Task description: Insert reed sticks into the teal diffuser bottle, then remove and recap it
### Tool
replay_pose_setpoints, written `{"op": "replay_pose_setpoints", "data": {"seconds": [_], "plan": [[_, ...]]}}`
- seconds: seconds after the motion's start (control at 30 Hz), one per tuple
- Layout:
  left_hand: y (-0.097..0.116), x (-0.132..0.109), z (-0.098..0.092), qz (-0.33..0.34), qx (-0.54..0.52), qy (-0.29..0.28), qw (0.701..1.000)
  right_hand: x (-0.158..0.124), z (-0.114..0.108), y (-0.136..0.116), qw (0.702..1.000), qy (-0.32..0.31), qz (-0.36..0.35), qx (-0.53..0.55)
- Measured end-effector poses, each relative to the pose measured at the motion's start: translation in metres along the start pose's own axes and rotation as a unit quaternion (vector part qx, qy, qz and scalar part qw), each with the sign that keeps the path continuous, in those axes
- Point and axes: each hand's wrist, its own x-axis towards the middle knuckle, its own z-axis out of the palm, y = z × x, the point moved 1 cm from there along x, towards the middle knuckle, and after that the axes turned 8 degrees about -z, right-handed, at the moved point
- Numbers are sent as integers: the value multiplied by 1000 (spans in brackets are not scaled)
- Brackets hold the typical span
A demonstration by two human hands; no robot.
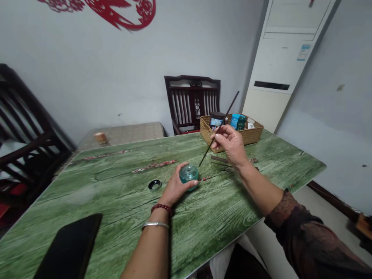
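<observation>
Left hand [176,188] closed around teal glass jar [188,173], steadying it on green table [116,209]. Right hand [229,145] pinches thin dark stick [225,117] mid-shaft, tip just right of jar. Jar probably light, slick, breakable; best gripped by its sides. Black lid [155,185] lies left.

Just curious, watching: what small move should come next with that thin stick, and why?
Probably lower the stick into the bottle: the left hand steadies the bottle, a cap lies aside, and the right hand holds the stick slanted, tip beside it.

The left hand [174,190] covers much of the teal jar [188,172].
</observation>
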Motion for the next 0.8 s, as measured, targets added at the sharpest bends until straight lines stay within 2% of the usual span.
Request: {"op": "replay_pose_setpoints", "data": {"seconds": [0.17,0.47,0.53,0.6,0.7,0.8], "plan": [[-4,2,3,8,-26,6,1000,5,27,17,1000,-9,12,11],[-5,4,5,27,-26,14,999,-18,48,61,994,-64,89,-14],[-4,4,5,25,-21,9,999,-23,46,69,990,-89,108,-32],[-3,4,5,19,-14,9,1000,-27,33,73,985,-107,113,-76],[-1,5,4,5,-8,12,1000,-31,-11,71,969,-95,67,-218],[-1,6,4,-1,-6,8,1000,-44,-65,68,920,-70,16,-386]]}}
